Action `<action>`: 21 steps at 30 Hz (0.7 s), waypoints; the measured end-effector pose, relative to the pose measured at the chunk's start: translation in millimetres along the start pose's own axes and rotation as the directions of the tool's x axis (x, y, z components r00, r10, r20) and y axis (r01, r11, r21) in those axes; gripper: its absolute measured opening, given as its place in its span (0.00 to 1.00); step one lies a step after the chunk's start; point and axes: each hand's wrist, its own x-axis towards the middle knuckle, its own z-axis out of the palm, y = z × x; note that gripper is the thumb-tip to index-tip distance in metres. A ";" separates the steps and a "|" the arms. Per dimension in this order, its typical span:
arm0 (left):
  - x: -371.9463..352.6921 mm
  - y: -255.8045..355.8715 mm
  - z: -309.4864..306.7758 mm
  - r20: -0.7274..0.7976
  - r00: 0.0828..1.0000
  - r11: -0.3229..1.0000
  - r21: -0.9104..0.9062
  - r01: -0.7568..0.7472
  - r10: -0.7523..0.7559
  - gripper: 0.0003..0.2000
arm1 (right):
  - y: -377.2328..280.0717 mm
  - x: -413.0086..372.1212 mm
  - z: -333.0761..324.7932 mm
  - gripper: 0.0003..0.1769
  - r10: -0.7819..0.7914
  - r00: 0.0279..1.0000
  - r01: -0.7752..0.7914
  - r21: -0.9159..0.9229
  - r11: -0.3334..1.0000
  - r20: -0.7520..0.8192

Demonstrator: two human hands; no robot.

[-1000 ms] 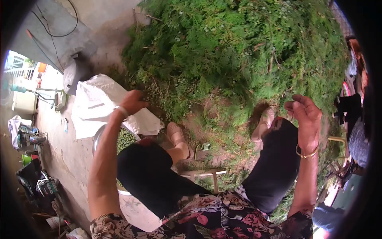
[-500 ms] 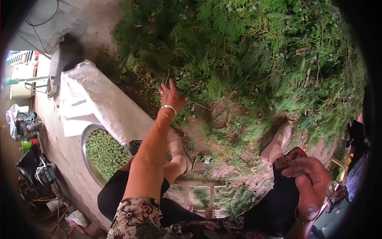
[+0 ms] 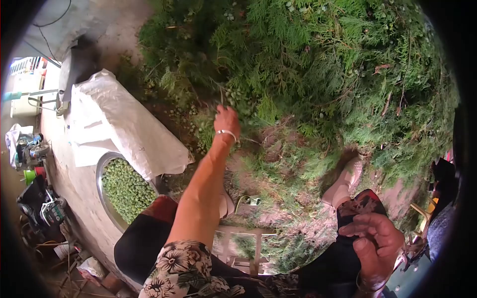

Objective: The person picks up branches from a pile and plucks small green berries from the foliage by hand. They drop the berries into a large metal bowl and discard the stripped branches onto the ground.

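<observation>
My left hand (image 3: pixel 227 121), with a white bangle at the wrist, reaches forward into a heap of cut evergreen branches (image 3: pixel 308 74). Its fingers are closed around the stem of a conifer sprig (image 3: pixel 222 94) that bears small pale green cones. My right hand (image 3: pixel 375 243) hovers above my right knee, palm turned inward. Its fingers are loosely bent, the thumb stands apart, and nothing shows in it. To the left, a round metal basin (image 3: pixel 102 193) holds a mass of green cones (image 3: pixel 128 191).
A white woven sack (image 3: pixel 124 124) lies beside the basin, partly over its rim. My shoes (image 3: pixel 343 181) rest among loose green clippings. Small machines and clutter (image 3: pixel 47 208) stand along the left edge. A wooden slatted frame (image 3: pixel 256 248) is below me.
My left hand has gone from spread fingers to a closed grip on the sprig, shifting slightly right. My right hand has moved slightly left and down, still empty.
</observation>
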 end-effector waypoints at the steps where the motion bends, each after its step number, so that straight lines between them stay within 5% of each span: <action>1: -23.5 8.3 -11.5 0.088 0.996 0.998 0.059 -0.036 0.031 0.12 | -1.5 -1.6 0.1 0.28 -0.014 1.000 0.014 -0.003 1.000 0.008; 5: -122.0 26.7 65.9 0.019 0.994 0.994 -0.004 -0.106 0.106 0.14 | -6.2 -8.0 -1.4 0.24 -0.075 0.997 0.076 -0.056 0.995 0.029; 7: -172.7 55.4 84.3 0.150 0.978 0.887 -0.420 0.194 -0.143 0.15 | -6.3 -10.5 -4.1 0.23 -0.079 0.996 0.082 -0.090 0.992 0.041; 9: -220.5 83.0 115.5 0.219 0.969 0.849 -0.486 0.208 -0.112 0.15 | -0.3 -14.3 -6.7 0.22 -0.074 0.996 0.081 -0.128 0.989 0.058; 11: -251.2 96.8 110.2 0.270 0.872 0.901 -0.277 -0.335 0.408 0.14 | 8.4 -14.3 -9.6 0.21 -0.097 0.993 0.103 -0.092 0.990 0.066; 12: -256.8 104.1 103.7 0.274 0.872 0.902 -0.276 -0.333 0.406 0.14 | 7.5 -15.4 -9.8 0.21 -0.093 0.993 0.099 -0.091 0.991 0.067; 14: -260.7 118.5 85.5 0.472 0.727 0.866 -0.254 -0.430 0.500 0.13 | 3.4 -14.6 -10.1 0.21 -0.080 0.989 0.093 -0.102 0.990 0.124; 17: -241.0 114.6 53.8 0.430 0.682 0.801 -0.213 -0.560 0.591 0.14 | 3.2 -14.5 -13.7 0.20 -0.063 0.987 0.081 -0.114 0.990 0.149; 19: -204.7 108.0 8.0 0.577 0.577 0.804 -0.284 -0.522 0.578 0.12 | 3.9 -15.1 -13.4 0.20 -0.064 0.987 0.080 -0.109 0.991 0.145; 21: -184.6 99.7 -12.9 0.471 0.811 0.937 -0.156 -0.312 0.349 0.10 | 6.1 -14.2 -15.3 0.20 -0.062 0.987 0.077 -0.099 0.992 0.145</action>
